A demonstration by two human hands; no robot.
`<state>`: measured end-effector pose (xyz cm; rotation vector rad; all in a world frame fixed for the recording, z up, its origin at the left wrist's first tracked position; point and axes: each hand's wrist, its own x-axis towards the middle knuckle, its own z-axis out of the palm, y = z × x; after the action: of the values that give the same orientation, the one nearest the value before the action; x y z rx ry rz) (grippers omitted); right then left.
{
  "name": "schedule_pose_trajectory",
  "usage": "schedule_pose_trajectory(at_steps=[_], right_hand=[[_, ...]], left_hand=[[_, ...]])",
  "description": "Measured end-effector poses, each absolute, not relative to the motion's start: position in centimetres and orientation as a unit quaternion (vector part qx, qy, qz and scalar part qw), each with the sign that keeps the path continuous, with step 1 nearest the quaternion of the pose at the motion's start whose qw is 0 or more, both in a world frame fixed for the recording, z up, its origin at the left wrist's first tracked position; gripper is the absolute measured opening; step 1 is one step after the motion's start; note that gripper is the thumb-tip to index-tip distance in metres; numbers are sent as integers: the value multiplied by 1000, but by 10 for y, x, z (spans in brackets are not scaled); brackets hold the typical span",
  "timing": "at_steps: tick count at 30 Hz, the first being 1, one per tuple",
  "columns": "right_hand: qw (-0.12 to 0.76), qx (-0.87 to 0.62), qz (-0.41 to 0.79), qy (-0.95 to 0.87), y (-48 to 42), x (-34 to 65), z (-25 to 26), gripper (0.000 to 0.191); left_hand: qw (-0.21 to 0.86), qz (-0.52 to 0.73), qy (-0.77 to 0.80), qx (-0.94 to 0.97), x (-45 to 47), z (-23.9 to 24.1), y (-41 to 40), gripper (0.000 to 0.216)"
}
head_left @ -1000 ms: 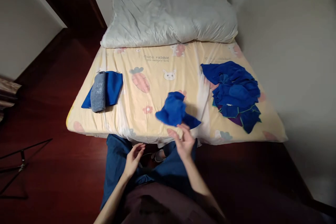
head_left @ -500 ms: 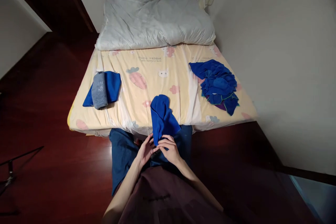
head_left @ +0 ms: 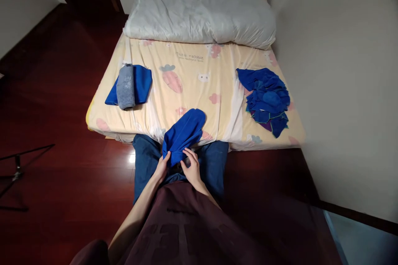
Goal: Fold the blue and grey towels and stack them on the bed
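A blue cloth (head_left: 183, 134) hangs over the near edge of the bed (head_left: 192, 91), bunched into a long shape. My left hand (head_left: 162, 168) grips its lower left end and my right hand (head_left: 191, 168) grips its lower right end, both with fingers closed on the fabric, just above my blue trousers. At the bed's left lies a folded blue cloth (head_left: 139, 87) with a rolled grey towel (head_left: 125, 87) on top of it. A loose heap of blue cloths (head_left: 265, 97) sits at the bed's right.
A crumpled white duvet (head_left: 199, 6) covers the head of the bed. A white wall runs along the right side. Dark red wooden floor surrounds the bed, with a black tripod leg (head_left: 18, 169) at the left.
The blue cloth went from lying loose near my right hand to being held by both hands at the bed's edge. Since half a second ago it tilts more to the right.
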<state>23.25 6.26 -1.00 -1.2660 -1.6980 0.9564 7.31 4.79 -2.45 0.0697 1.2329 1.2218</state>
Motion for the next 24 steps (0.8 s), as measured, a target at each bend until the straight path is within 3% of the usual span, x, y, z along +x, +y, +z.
schedule_pose_trajectory(at_steps=[3,12,20,24], right_hand=[[363,-511,393,-672,69,243,-26,43],[299,-495,452,-679,71,256,-15,5],[323,-436,416,-730,48,261,11,24],[318,-399,383,-770,45,262,31,38]], left_hand=[[641,528,553,69,71,-29,42,58],[578,502,610,205,69,-34,39,63],[413,473,675,387,56,-14,37,40],[304,409,669,541,59,17,31,46]])
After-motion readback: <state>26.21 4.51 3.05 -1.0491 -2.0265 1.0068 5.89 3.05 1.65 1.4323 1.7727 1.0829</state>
